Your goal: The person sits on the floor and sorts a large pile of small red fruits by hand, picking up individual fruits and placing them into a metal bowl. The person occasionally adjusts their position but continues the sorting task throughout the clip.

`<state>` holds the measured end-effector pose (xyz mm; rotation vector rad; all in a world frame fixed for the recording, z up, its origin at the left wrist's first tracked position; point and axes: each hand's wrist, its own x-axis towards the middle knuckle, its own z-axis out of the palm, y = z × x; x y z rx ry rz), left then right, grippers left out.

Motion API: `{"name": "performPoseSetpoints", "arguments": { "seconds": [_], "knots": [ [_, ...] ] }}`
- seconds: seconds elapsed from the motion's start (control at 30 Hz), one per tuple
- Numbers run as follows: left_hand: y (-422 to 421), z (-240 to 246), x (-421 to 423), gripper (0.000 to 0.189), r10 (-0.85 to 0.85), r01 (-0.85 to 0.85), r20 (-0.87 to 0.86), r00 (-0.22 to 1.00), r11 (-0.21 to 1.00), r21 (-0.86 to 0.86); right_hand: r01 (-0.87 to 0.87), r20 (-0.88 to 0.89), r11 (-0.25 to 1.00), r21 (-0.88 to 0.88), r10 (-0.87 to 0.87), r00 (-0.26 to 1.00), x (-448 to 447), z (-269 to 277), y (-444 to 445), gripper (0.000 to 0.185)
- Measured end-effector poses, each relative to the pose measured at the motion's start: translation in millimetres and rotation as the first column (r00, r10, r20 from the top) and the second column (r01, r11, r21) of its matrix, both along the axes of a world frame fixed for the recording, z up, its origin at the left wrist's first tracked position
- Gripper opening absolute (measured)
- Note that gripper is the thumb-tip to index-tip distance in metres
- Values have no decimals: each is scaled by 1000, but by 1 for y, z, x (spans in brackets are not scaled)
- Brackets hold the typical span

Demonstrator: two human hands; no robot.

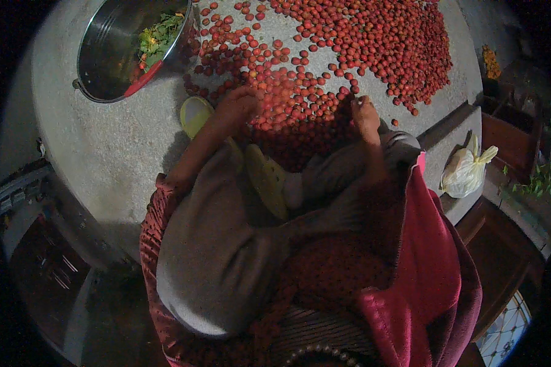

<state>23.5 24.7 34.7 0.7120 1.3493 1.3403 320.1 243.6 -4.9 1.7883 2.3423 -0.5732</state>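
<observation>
Small round red fruits (282,87) lie loose on the pale concrete floor (115,183) before me, thickest between my hands and in shadow close to my legs. My left hand (242,104) reaches in from the left over the near edge of these fruits; its fingers are blurred, and any hold is unclear. At the right edge of the same patch is my right hand (367,117), its fingers bent close together. Whether something small sits between those fingertips cannot be made out. My yellow-green shoes (261,179) rest beside the near fruits.
A shiny metal bucket (112,50) with green leaves (163,39) inside leans at the upper left. A larger, denser spread of red fruits (395,41) covers the upper right. A knotted pale plastic bag (463,174) sits on the right ledge, near a brown crate (509,142).
</observation>
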Motion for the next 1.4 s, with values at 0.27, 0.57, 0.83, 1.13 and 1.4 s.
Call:
{"name": "performPoseSetpoints", "arguments": {
  "seconds": [0.27,0.57,0.83,1.13,1.4],
  "knots": [
    [-12,-14,-13,18,44,63,315,948,945,-321,178,-213,969,-169,-212,954,-9,-12,-5,39],
    [-2,-14,-3,30,-267,248,-40,963,933,-259,-479,-800,655,-585,-365,477,-151,51,-112,27],
    [-11,-1,-17,18,-488,404,-474,733,873,-274,-420,-810,901,-107,166,563,-158,61,-122,26],
    [-12,-8,-3,14,-48,133,252,967,933,-334,-361,-787,851,-383,-95,610,-160,65,-132,16],
    [-13,-14,2,16,-179,158,-33,983,930,-331,-380,-102,-55,-923,-919,382,-153,24,-138,21]
  ]
}}
